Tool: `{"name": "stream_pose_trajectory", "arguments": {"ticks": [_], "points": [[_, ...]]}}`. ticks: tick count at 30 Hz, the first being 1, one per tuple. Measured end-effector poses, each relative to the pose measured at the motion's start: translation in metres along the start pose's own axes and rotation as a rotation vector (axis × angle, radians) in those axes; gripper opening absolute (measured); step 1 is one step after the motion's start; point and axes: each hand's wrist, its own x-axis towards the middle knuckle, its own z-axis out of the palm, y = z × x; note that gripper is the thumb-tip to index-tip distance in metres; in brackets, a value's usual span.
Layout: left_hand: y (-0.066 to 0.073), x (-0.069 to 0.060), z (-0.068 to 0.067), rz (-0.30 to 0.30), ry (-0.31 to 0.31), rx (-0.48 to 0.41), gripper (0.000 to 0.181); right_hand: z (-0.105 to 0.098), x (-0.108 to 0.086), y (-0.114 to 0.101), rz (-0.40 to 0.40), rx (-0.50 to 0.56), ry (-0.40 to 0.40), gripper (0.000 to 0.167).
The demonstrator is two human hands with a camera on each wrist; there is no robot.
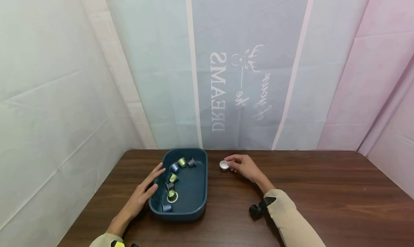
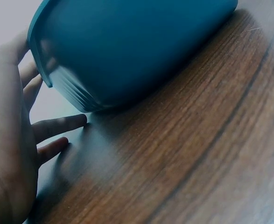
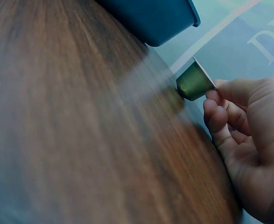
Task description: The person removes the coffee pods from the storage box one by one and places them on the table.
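Green capsule (image 3: 192, 84): right grip (image 1: 245, 167) is pinching it (only one seen outside)
Bin (image 1: 191, 191): seven capsules (image 1: 174, 167) are lying inside
Left grip (image 1: 139, 196): is resting spread alongside

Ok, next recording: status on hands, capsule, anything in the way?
Right hand pinching green capsule by its rim. Left hand at left rim of blue bin. Bin's right wall stands between that capsule and the other capsules.

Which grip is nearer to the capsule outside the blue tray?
Right: the right grip pinches the capsule by its rim; the left grip is across the tray from it.
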Motion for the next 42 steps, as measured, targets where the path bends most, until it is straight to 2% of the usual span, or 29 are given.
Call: {"name": "stream_pose_trajectory", "arguments": {"ticks": [15, 19, 26, 30, 33, 36, 42], "points": [[0.001, 0.0, -0.001, 0.006, 0.006, 0.017, 0.055, -0.001, -0.003, -0.003, -0.019, -0.058, 0.026, 0.019], [0.003, 0.001, -0.001, -0.002, 0.002, 0.015, 0.054, -0.001, -0.003, -0.005, -0.001, -0.046, 0.087, 0.024], [0.002, 0.0, 0.0, -0.005, 0.0, 0.016, 0.054, -0.002, -0.003, -0.009, 0.065, 0.075, 0.235, 0.035], [0.0, 0.001, 0.001, 0.001, -0.005, 0.014, 0.052, -0.005, -0.005, -0.018, 0.039, 0.077, 0.266, 0.032], [-0.001, 0.0, 0.001, 0.007, -0.003, 0.018, 0.051, -0.004, -0.007, -0.029, 0.007, 0.074, 0.237, 0.032], [-0.001, -0.001, 0.0, 0.008, 0.001, 0.011, 0.05, -0.001, -0.007, -0.038, -0.024, 0.078, 0.175, 0.035], [-0.001, 0.0, 0.002, 0.005, -0.001, -0.002, 0.05, 0.009, -0.003, -0.062, -0.125, 0.192, 0.022, 0.031]]}}
